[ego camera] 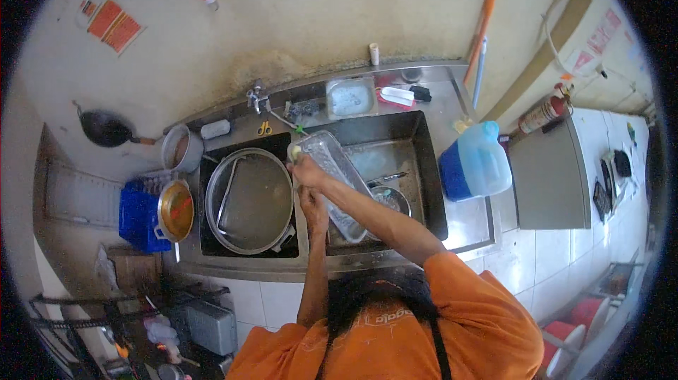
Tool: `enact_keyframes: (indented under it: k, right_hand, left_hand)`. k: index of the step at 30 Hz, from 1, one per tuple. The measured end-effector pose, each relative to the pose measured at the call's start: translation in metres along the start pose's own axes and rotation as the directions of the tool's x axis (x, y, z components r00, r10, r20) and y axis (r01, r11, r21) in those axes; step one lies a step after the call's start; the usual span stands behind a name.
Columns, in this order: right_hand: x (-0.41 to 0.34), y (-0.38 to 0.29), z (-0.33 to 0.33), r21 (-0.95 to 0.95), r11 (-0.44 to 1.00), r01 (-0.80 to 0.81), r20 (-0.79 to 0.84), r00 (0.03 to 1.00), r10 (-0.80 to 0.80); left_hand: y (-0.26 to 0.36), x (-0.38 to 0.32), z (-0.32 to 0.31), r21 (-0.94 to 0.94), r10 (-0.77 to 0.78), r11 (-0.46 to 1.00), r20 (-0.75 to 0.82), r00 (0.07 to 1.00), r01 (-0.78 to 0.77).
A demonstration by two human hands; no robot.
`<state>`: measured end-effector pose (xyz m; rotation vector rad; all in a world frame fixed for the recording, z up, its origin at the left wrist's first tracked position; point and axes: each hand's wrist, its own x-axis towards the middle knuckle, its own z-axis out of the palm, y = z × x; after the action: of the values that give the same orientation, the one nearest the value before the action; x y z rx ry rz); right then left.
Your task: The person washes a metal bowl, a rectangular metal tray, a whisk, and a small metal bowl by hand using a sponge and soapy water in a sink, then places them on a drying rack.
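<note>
A wet rectangular metal pan [329, 153] is tilted over the divider between two sink basins. My left hand [314, 211] grips its left long side. Crossing over the pan, my right hand [308, 171] is closed around a small pale yellow-green thing, probably a sponge [295, 151], at the pan's far left corner. Left of my hands, a large round pot [254, 200] with murky water fills the left basin. Under the pan's right side, a round metal bowl [394, 199] and a dark-handled utensil [389, 177] lie in the right basin [418, 168].
A faucet [258, 100], yellow-handled scissors [264, 128] and a tray of soapy water [350, 99] line the back ledge. A jug of blue liquid [474, 163] stands right. Left are a grey pot [183, 148], a blue crate [139, 216] and an orange-brown pan [176, 210].
</note>
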<state>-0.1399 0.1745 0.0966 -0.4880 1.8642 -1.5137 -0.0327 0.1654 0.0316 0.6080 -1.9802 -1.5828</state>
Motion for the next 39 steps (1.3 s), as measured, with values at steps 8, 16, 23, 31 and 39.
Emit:
enact_keyframes:
  k: [8, 16, 23, 31, 39]
  right_hand:
    - [0.072, -0.028, -0.049, 0.933, 0.357, -0.046, -0.137, 0.871, 0.472]
    - [0.104, -0.026, -0.105, 0.667, 0.728, 0.162, -0.523, 0.797, 0.302]
    - [0.049, -0.042, -0.053, 0.589, 0.799, 0.119, -0.087, 0.993, -0.084]
    - [0.033, 0.016, -0.05, -0.85, 0.499, 0.167, -0.233, 0.73, -0.642]
    - [0.015, 0.022, -0.107, -0.909, 0.353, 0.223, -0.123, 0.666, -0.736]
  left_hand:
    - [0.024, 0.019, 0.031, 0.2, 0.136, 0.97, 0.02, 0.991, -0.137]
    - [0.05, 0.01, 0.068, 0.027, 0.115, 0.993, -0.017, 0.993, -0.114]
    - [0.059, 0.022, 0.025, 0.112, 0.218, 0.972, -0.097, 0.971, -0.207]
    - [0.075, 0.02, 0.024, -0.194, -0.011, 0.981, -0.194, 0.981, -0.027]
    - [0.088, 0.01, -0.001, -0.143, -0.038, 0.99, -0.15, 0.988, 0.016]
